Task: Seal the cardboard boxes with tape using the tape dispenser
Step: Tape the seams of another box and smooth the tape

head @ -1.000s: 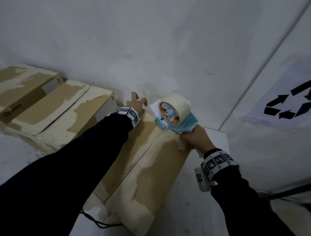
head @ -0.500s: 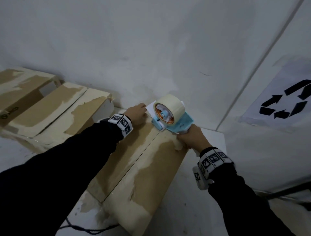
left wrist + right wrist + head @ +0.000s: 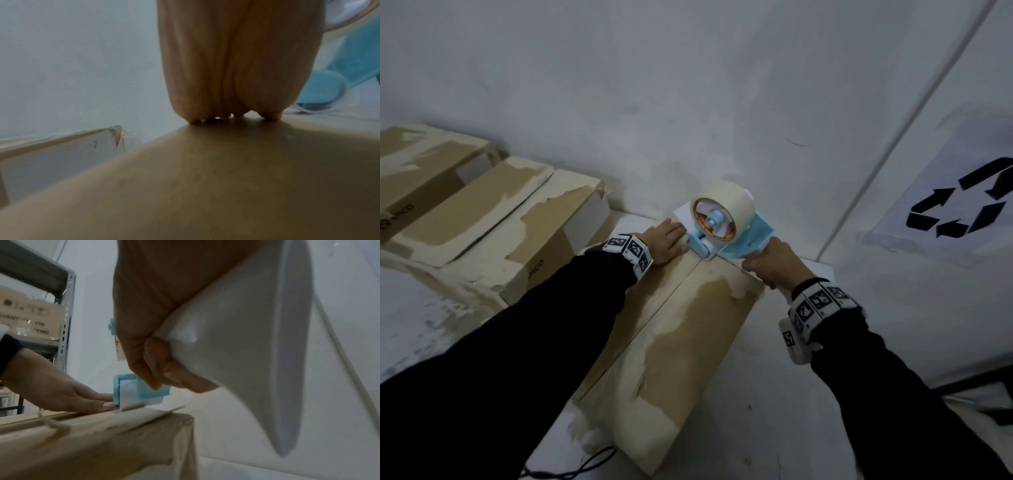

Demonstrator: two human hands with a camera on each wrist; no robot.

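Head view: near end of the box [image 3: 654, 359] on the counter [image 3: 756, 394] partly covered by the left sleeve [image 3: 517, 359]; both sleeves run off the bottom edge. Handle of the tape dispenser [image 3: 743, 236] hidden inside the right hand [image 3: 774, 263]. Stacked boxes [image 3: 482, 219] at the counter's far left cut by the left edge; their print too small to read. Recycling sign [image 3: 962, 209] cut by the right edge. Left wrist view: left hand [image 3: 236, 65] blurred, fingertips merged, dispenser clipped at the right edge. Right wrist view: handle smeared by blur; shelf label [image 3: 28, 321] only partly legible.
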